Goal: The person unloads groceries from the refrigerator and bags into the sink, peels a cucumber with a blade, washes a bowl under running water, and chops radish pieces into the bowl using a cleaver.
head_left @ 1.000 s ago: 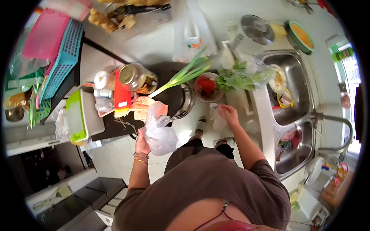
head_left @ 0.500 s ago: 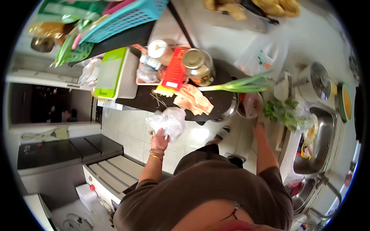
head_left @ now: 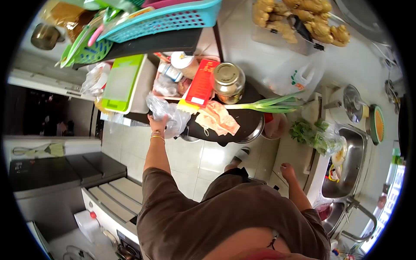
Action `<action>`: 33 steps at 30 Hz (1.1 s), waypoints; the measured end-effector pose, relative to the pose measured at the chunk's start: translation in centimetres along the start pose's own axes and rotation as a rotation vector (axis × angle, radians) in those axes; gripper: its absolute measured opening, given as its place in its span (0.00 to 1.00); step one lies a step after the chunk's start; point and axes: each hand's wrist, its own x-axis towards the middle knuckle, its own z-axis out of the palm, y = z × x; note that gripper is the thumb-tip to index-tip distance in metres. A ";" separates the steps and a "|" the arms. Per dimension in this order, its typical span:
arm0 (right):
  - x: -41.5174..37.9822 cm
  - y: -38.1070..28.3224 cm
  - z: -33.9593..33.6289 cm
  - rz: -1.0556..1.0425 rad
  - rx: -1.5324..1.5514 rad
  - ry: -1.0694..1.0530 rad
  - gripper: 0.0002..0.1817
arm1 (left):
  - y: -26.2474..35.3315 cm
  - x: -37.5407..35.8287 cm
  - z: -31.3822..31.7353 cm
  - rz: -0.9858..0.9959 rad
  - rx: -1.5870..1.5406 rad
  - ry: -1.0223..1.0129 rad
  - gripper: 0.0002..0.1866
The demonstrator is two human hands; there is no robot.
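My left hand grips a crumpled clear plastic bag at the near left edge of the dark table; some of its fingers are hidden by the bag. Close by on the table are a peach-coloured cloth, a red packet and a glass jar with a gold lid. A long green leek lies across the table's right part. Low by my right side, my right hand is closed in a fist, with nothing visible in it. It is nearest to the pale cabinet beside the sink.
A green-lidded white box stands at the table's left. Above it is a shelf with a blue basket. To the right are leafy greens, a metal sink and a lidded pot. Ginger lies at the back.
My left hand has moved forward and left with the plastic bag, from over the floor to the table edge. My right hand has drawn back from beside the bucket under the leek.
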 end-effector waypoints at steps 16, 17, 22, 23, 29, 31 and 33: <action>-10.5 -3.6 -3.1 -0.151 0.122 0.234 0.18 | 25.6 -18.0 -1.3 1.048 0.204 0.230 0.35; -11.7 -3.5 -3.5 -0.114 0.160 0.244 0.18 | 28.2 -21.5 0.2 1.193 0.217 0.188 0.32; -17.6 -0.4 -3.6 -0.162 0.366 0.592 0.16 | 33.3 -36.0 8.4 1.598 -0.210 -0.496 0.28; -19.2 0.5 -3.8 -0.147 0.421 0.668 0.16 | 33.5 -38.8 9.6 1.583 -0.269 -0.659 0.28; -29.9 9.3 -4.2 0.131 0.826 1.018 0.15 | 33.5 -53.9 12.4 1.525 -0.312 -1.312 0.28; -33.9 12.3 -4.6 0.197 0.844 1.156 0.14 | 32.9 -57.9 13.0 1.510 -0.242 -1.458 0.27; -37.5 15.2 -4.9 0.252 0.922 1.253 0.13 | 32.1 -61.4 13.2 1.530 -0.172 -1.559 0.26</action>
